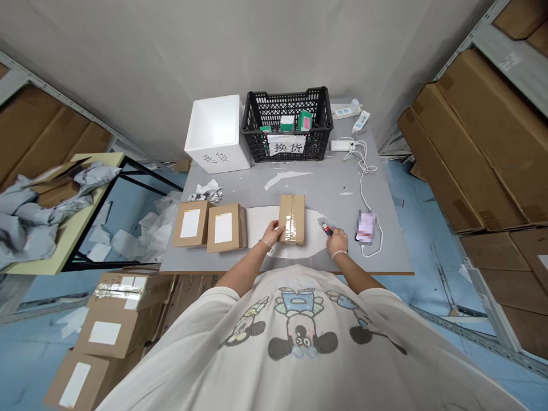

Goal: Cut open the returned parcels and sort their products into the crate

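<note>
Left hand (272, 233) half open against the left side of a cardboard parcel (291, 220) banded with clear tape, fingers (277, 230) pressed to the cardboard rather than wrapped around it. Parcel upright on a white paper sheet (261, 224), near the front edge of the grey table (299, 188), right of centre. Right hand (337, 241) closed around a red-handled utility knife (327, 230), just beside the parcel but not touching it – blade too small to make out, probably hidden behind a pale scrap. Two labelled cardboard boxes (225, 227) side by side left of the sheet, crumpled white paper (205, 191) behind them. Along the back edge, a white foam box (216, 134) and a black plastic crate (286, 125) – small cartons inside. Blurred phone (365, 226) by the right edge, on a white cable (363, 171).
</note>
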The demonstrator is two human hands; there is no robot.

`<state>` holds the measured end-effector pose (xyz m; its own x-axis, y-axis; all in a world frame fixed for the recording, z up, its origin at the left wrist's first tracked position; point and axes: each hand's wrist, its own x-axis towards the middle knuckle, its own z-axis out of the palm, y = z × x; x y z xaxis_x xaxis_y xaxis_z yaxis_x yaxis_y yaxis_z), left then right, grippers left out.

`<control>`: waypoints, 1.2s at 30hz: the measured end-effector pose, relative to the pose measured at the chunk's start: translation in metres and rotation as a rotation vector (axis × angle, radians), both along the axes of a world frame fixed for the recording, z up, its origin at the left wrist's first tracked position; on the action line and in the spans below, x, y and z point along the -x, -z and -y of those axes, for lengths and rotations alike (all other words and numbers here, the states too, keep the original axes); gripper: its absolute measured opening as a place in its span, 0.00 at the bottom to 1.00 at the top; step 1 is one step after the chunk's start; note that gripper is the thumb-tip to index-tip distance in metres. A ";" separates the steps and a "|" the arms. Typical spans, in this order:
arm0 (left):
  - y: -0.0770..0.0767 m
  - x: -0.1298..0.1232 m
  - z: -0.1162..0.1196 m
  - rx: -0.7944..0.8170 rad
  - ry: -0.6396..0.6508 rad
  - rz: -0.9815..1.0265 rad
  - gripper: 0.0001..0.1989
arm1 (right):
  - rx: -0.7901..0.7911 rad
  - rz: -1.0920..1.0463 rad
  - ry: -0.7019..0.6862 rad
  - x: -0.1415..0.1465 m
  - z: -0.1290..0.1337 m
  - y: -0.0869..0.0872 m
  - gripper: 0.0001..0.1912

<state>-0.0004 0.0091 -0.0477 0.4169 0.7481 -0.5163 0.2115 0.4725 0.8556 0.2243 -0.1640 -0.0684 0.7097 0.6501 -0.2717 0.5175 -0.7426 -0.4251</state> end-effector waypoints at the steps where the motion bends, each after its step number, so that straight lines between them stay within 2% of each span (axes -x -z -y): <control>1: 0.001 0.000 0.000 -0.015 -0.005 0.001 0.22 | 0.067 0.038 -0.006 -0.006 0.005 0.002 0.22; 5: 0.003 -0.001 0.001 -0.038 -0.020 0.006 0.22 | 0.222 0.073 -0.135 -0.015 0.014 0.010 0.20; 7: 0.001 0.000 0.002 0.004 -0.020 0.009 0.23 | 0.233 0.086 -0.179 -0.011 0.014 0.013 0.19; 9: -0.002 0.001 0.003 0.057 -0.016 0.006 0.24 | 0.202 0.082 -0.159 -0.006 0.012 0.014 0.19; 14: -0.008 0.003 0.004 0.114 0.003 -0.022 0.25 | -0.025 -0.104 0.088 0.006 0.001 0.002 0.17; 19: -0.004 0.004 0.003 0.093 0.065 -0.078 0.21 | -0.419 -0.565 0.310 0.028 -0.024 -0.028 0.21; 21: -0.002 0.005 0.002 0.058 0.114 -0.114 0.20 | -0.521 -0.695 0.371 0.040 -0.037 -0.039 0.25; 24: -0.001 0.005 0.001 -0.036 0.160 -0.163 0.19 | -0.477 -0.714 0.360 0.056 -0.052 -0.049 0.28; 27: -0.008 0.004 -0.003 -0.175 0.201 -0.211 0.22 | -0.410 -0.679 0.310 0.074 -0.057 -0.052 0.29; 30: -0.022 0.002 -0.012 -0.340 0.303 -0.333 0.23 | -0.417 -0.770 0.274 0.098 -0.054 -0.051 0.28; 33: -0.040 0.001 -0.024 -0.582 0.402 -0.547 0.24 | -0.393 -1.000 0.239 0.126 -0.048 -0.049 0.26; 36: -0.056 -0.001 -0.032 -0.744 0.537 -0.699 0.26 | -0.405 -1.127 0.268 0.144 -0.044 -0.049 0.23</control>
